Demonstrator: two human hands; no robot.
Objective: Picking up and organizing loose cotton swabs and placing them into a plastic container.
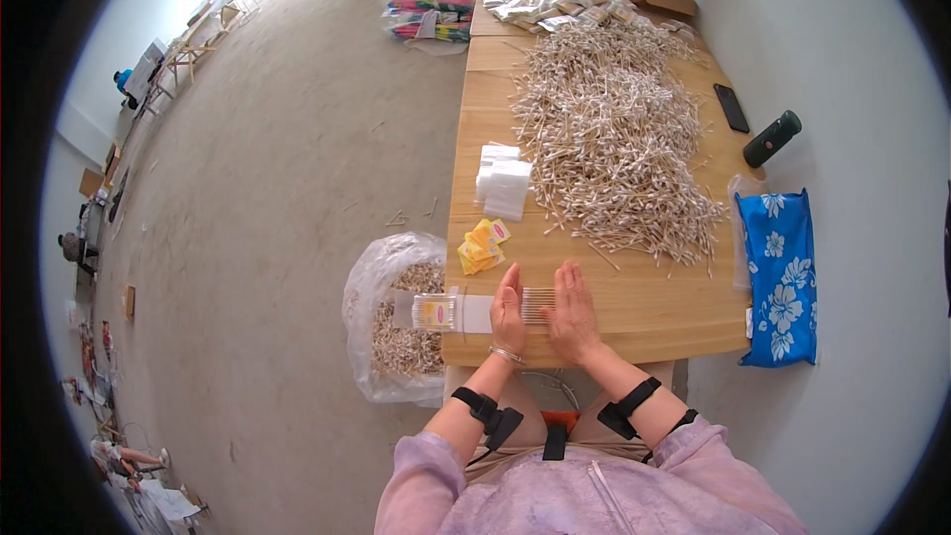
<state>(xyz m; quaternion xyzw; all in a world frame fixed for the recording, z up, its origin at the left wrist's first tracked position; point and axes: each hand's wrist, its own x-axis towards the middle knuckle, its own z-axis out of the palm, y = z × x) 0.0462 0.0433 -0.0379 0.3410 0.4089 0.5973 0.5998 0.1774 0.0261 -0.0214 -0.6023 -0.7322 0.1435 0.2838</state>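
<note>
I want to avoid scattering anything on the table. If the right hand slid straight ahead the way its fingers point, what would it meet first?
The right hand points away from the person across the wooden table. A bare strip of tabletop lies ahead, then probably the near edge of the big pile of cotton swabs, starting with the loose strays at its fringe.

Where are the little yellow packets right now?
In the head view, the yellow packets lie near the table's left edge, just beyond the left hand, below the white stack.
</note>
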